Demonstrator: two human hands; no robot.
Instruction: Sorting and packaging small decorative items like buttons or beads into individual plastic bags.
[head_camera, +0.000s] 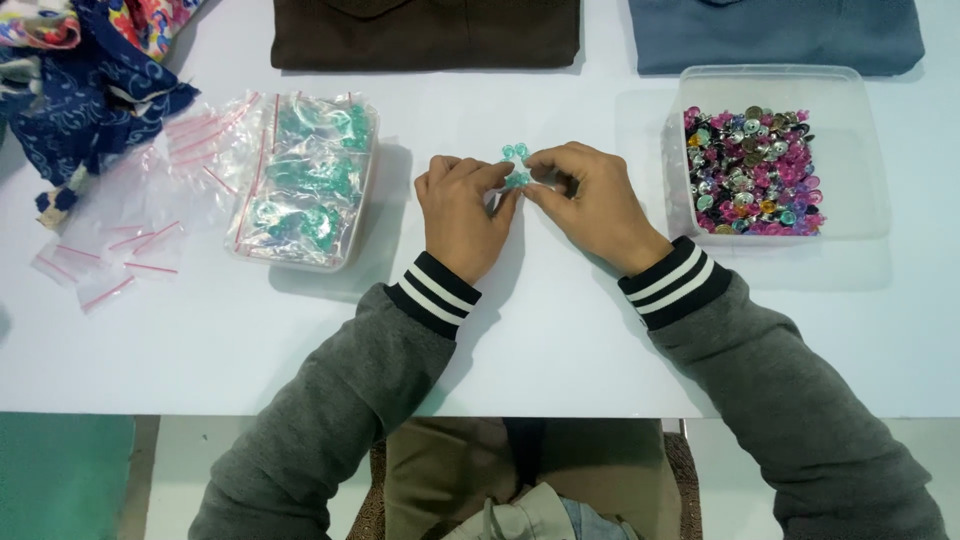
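A white table (560, 340) is filling most of the view, with a brown cloth (425, 35) and a blue cloth (775, 35) lying folded along its far edge and patterned fabric (85, 70) bunching at the far left corner. A clear tub (850, 150) on the right is holding mixed coloured beads (750, 170). A tray of bagged green beads (305, 180) is sitting to the left, beside loose small bags (130, 240). At the centre, the left hand (460, 215) and right hand (590, 205) are meeting, fingertips pinching narrowly on a few green beads (516, 165) resting on the table.
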